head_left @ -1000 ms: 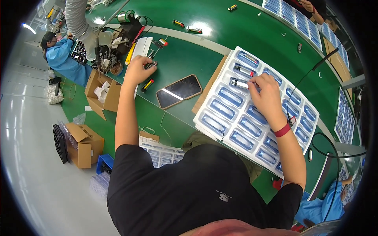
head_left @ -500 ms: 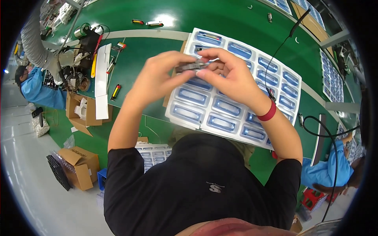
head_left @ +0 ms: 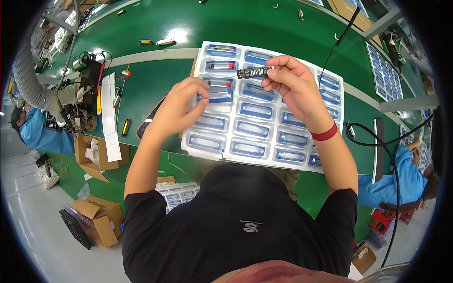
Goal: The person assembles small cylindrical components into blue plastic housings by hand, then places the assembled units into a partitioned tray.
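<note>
Pinched between the thumb and fingers of my right hand is a short dark strip-shaped part with pale markings, held above the white moulded tray. My left hand hovers at the tray's left side, thumb and fingers apart, at the end of a clear blue plastic insert. Whether its fingertips touch that insert, I cannot tell. In the tray's upper left compartments lie small red-ended parts. Blue inserts sit in many other compartments.
A dark phone-like object lies partly behind my left forearm. Farther left are a white strip, a yellow-handled tool and a cardboard box. Black cable loops at right. People in blue work at both sides.
My hands have drawn apart. The right now holds the dark part alone, while the left has let go and come down to the tray's left side. The view has shifted somewhat.
</note>
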`<move>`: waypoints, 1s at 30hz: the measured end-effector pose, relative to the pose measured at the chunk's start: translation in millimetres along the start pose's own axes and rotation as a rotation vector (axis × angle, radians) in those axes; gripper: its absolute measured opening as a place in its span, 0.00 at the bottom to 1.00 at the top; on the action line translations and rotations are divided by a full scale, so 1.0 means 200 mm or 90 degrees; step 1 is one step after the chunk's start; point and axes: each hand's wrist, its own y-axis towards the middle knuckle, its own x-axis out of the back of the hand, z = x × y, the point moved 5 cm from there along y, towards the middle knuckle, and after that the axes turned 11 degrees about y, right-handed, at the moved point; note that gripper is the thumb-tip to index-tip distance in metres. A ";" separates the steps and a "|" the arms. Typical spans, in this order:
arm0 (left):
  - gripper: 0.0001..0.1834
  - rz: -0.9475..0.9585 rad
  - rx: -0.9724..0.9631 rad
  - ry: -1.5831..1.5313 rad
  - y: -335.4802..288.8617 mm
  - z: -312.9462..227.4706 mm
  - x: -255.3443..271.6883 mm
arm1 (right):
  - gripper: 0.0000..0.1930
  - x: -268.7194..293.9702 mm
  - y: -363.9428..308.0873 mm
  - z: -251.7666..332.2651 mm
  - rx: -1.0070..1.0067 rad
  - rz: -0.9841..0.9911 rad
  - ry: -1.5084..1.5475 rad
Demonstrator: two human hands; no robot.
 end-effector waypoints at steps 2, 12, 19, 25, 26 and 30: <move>0.06 -0.022 0.050 -0.134 0.04 0.02 -0.01 | 0.09 -0.02 0.00 0.03 0.014 0.012 0.016; 0.19 0.115 0.231 -0.987 0.41 -0.01 -0.19 | 0.11 0.01 0.01 0.07 0.044 0.031 0.009; 0.19 0.104 0.209 -0.917 0.42 0.01 -0.26 | 0.12 -0.01 0.02 0.07 0.111 0.056 0.053; 0.21 0.132 0.204 -0.947 0.39 0.05 -0.29 | 0.09 -0.08 0.01 0.10 0.349 0.036 -0.401; 0.21 0.147 0.191 -0.984 0.38 0.04 -0.29 | 0.09 -0.08 0.01 0.09 0.346 0.038 -0.402; 0.22 0.073 0.153 -0.747 0.37 -0.01 -0.26 | 0.08 -0.07 0.03 0.04 0.333 -0.001 -0.369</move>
